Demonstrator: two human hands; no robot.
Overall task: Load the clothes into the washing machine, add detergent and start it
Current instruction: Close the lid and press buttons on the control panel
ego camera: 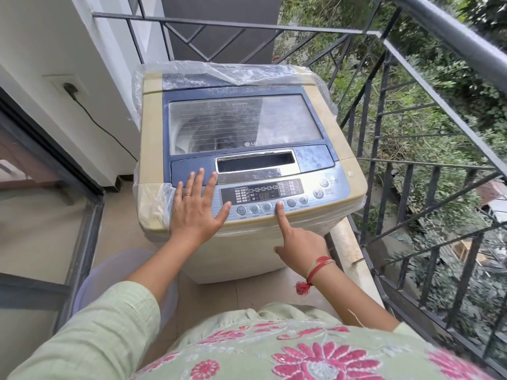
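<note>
The washing machine sits mid-frame, lid down, and its start button lies a little up and right of your pointing fingertip. Your right grip holds nothing, with one finger out on the button row and the rest folded in, so it is the nearer one. Your left grip lies flat and spread on the left of the machine's top, holding nothing.

I read the LG logo at the near edge of the lid of the washing machine. On the control panel, at the right, stand POWER and START PAUSE. Along the near row are WATER, WASH, RINSE and PROGRAM. The display shows 88.
</note>
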